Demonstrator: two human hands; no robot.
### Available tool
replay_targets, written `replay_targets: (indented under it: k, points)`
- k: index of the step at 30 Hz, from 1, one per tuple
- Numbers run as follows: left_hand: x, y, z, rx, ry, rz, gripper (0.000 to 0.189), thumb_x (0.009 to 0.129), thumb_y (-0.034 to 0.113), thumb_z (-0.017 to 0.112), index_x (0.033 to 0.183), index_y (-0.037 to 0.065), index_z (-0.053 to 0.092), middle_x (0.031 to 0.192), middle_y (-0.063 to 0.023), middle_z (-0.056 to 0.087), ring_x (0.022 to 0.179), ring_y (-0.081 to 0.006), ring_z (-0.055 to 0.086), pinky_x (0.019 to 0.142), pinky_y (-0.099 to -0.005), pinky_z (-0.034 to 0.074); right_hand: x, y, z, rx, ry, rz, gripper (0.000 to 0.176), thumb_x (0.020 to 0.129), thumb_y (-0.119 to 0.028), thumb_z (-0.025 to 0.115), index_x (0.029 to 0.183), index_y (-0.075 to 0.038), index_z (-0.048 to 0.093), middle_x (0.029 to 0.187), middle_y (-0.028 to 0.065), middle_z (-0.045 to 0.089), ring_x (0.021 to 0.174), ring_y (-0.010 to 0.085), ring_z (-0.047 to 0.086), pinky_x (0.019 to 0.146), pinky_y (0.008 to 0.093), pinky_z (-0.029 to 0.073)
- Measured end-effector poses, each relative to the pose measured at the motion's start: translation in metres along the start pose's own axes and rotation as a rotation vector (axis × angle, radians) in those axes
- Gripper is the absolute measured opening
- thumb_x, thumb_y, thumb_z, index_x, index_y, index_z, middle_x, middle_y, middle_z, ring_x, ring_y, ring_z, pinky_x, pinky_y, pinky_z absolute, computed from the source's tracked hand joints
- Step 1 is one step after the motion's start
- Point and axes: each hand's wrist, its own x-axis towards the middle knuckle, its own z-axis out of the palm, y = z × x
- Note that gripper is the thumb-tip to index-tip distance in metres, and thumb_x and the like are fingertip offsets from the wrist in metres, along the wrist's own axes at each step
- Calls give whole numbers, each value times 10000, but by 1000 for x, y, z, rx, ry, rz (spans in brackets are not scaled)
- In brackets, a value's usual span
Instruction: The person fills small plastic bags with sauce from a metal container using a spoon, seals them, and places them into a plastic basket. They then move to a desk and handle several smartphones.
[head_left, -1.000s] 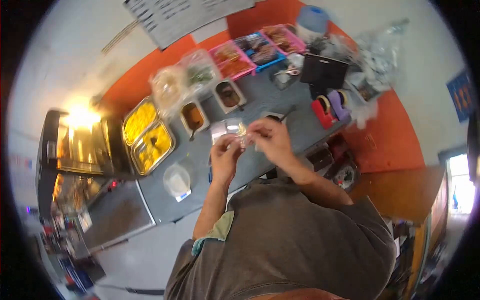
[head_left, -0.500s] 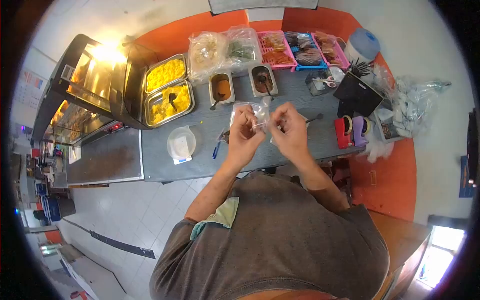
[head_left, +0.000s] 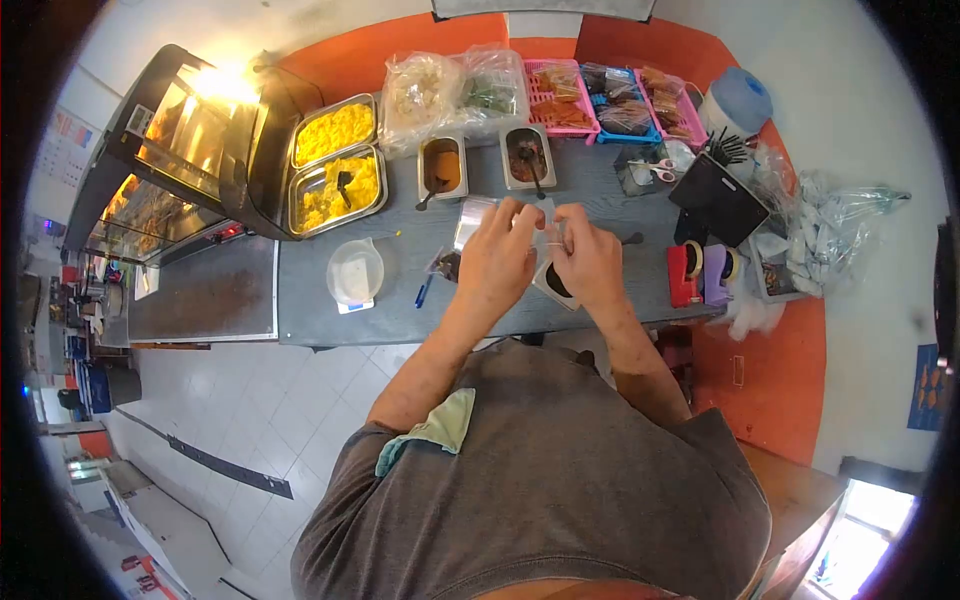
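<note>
My left hand (head_left: pixel 497 265) and my right hand (head_left: pixel 590 264) work close together above the counter, fingers curled and pinched. Between the fingertips shows a small clear plastic bag (head_left: pixel 547 212), with a thin pale band at its lower part; the fingers partly cover it. Beneath the left hand lies a stack of clear plastic sheets (head_left: pixel 470 220). Partly hidden by the right hand, a metal container with dark contents (head_left: pixel 556 283) sits on the counter. A blue pen (head_left: pixel 422 291) and a small dark packet (head_left: pixel 447 265) are left of my left wrist.
Two trays of yellow food (head_left: pixel 338 195) stand left, beside a lit glass warmer (head_left: pixel 190 150). Behind my hands are metal pans with brown sauce (head_left: pixel 443 165) and dark sauce (head_left: pixel 526 157). Baskets of packets (head_left: pixel 563 112) line the back. Tape dispensers (head_left: pixel 686 275) stand right; a round plastic tub (head_left: pixel 356 272) sits left.
Both hands have turned, their backs now facing up more, and the fingertips have risen slightly. The dark container under my right hand shows more. The whole view has shifted a little.
</note>
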Motion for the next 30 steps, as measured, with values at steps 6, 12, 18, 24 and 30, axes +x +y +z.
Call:
replay_targets:
  k: [6, 12, 18, 24, 30]
  points:
    - [-15, -35, 39, -355, -277, 198, 378, 729, 88, 721, 1063, 39, 550, 979, -121, 632, 821, -276, 636, 734, -325, 497, -20, 18, -10, 787, -395, 637, 225, 821, -47, 628, 921, -76, 429, 594, 31, 542, 463, 88, 517, 397, 254, 369]
    - [-78, -101, 122, -677, -289, -366, 258, 807, 139, 706, 1007, 5, 612, 868, -83, 681, 797, -163, 650, 743, -300, 503, -75, 134, 12, 652, 342, 842, 344, 817, -265, 717, 910, -30, 483, 706, 45, 575, 571, 95, 510, 511, 242, 411]
    - [-115, -118, 181, -860, -238, -866, 241, 834, 128, 687, 1010, -25, 626, 901, -95, 677, 791, -160, 639, 732, -302, 512, -87, 219, 46, 494, 138, 1030, 358, 835, -314, 693, 1022, -12, 648, 751, 37, 615, 617, 100, 511, 578, 250, 408]
    - [-113, -123, 198, -976, -228, -931, 239, 833, 146, 684, 989, -30, 639, 868, -94, 682, 769, -183, 640, 683, -310, 507, -72, 176, 35, 324, -159, 501, 253, 894, -227, 624, 917, 22, 665, 809, 91, 664, 754, 169, 628, 645, 269, 468]
    - [-68, -98, 163, -560, -310, -620, 232, 818, 150, 669, 942, -44, 646, 824, -143, 691, 751, -200, 662, 691, -332, 506, -92, 187, 23, 310, -314, -36, 159, 885, -106, 573, 987, 1, 631, 957, 139, 666, 878, 281, 654, 767, 346, 513]
